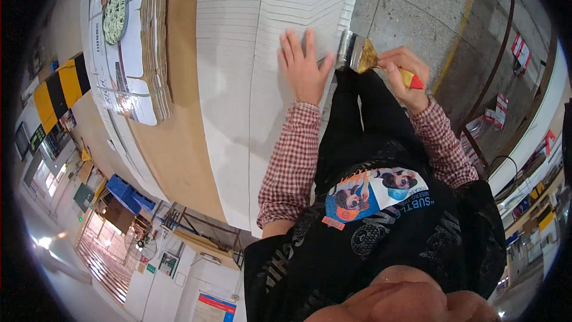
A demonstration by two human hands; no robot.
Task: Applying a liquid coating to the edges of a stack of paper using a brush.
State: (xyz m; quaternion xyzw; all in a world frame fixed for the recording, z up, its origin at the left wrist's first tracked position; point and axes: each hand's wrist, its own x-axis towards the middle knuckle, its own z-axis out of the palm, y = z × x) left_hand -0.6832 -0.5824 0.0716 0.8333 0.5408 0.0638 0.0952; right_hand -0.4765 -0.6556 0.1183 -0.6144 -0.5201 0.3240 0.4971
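Observation:
Overlapping white sheets (232, 77), fanned so that their edges make rows of thin lines, lie on the table in front of me. My left hand (304, 70) rests flat on them near their right edge, fingers spread. In my right hand (406, 96) is a wide paintbrush (368, 56) with a yellow handle, red at its end, gripped between thumb and fingers. The brush is held sideways, its dark bristles at the right edge of the sheets, close to my left thumb. Whether the bristles touch the paper I cannot tell.
A strapped bundle of printed flat cartons (134, 48) sits on the brown board (182, 83) to the left. Concrete floor (411, 0) shows at the right, with a metal frame (503, 42) and scattered printed pieces (521, 53). A blue crate (125, 194) stands far left.

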